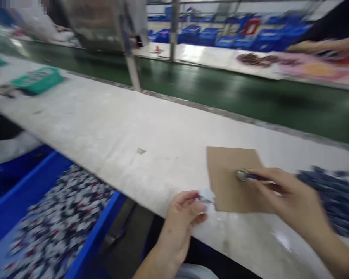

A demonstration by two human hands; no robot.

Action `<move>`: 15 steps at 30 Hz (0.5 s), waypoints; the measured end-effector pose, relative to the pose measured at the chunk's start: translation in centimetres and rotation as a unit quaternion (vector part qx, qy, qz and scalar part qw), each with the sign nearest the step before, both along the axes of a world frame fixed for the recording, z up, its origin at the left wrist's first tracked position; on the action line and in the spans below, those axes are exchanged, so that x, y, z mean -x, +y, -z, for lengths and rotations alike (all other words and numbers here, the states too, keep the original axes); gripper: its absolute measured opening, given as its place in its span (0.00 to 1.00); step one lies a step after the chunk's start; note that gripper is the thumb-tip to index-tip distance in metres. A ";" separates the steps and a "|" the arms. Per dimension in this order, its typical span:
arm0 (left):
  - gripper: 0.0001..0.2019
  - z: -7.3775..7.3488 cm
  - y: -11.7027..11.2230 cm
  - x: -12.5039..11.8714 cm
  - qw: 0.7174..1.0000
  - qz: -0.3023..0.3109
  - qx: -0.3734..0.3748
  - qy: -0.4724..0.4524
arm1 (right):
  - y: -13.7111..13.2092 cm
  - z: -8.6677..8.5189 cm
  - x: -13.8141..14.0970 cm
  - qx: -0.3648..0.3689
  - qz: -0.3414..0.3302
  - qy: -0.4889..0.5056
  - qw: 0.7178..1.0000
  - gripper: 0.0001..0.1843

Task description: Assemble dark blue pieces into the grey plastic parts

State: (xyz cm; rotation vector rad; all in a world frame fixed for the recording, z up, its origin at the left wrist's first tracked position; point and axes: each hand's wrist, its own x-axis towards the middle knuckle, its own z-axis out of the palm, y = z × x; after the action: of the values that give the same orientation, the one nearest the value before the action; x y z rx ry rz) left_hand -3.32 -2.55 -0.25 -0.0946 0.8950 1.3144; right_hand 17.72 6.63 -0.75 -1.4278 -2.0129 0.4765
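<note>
My left hand (182, 217) is closed at the near edge of the white worktable (128, 131), pinching a small white and red packet (206, 196). My right hand (282, 193) is closed on a thin dark pen-like piece with a silver tip (246, 176), held over a brown cardboard sheet (232, 178) that lies flat on the table. The two hands are a short way apart, the packet just left of the cardboard's near corner. The view is blurred by motion.
A blue bin (31, 186) full of small white, red and dark packets stands lower left. A pile of dark pen-like pieces (334, 197) lies at the right. A green conveyor belt (250, 97) runs behind the table. A teal tray (36, 79) sits far left. Other people's arms work at the far side.
</note>
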 end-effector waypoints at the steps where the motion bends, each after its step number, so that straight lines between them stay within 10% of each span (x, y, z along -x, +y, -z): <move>1: 0.16 -0.1 0.1 0.0 1.000 0.005 0.006 0.009 | 0.0 -0.4 0.5 -0.019 -0.009 -0.013 1.000 0.12; 15: 0.19 -1.3 0.8 -1.3 0.988 0.003 0.043 0.148 | 0.9 1.5 0.2 -0.102 -0.011 -0.121 0.987 0.12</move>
State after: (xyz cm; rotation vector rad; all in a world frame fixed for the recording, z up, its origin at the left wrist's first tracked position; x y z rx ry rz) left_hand -2.06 -1.79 1.02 0.0362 1.2032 1.3044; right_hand 17.52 7.54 -2.24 -1.3911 -2.1978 0.1037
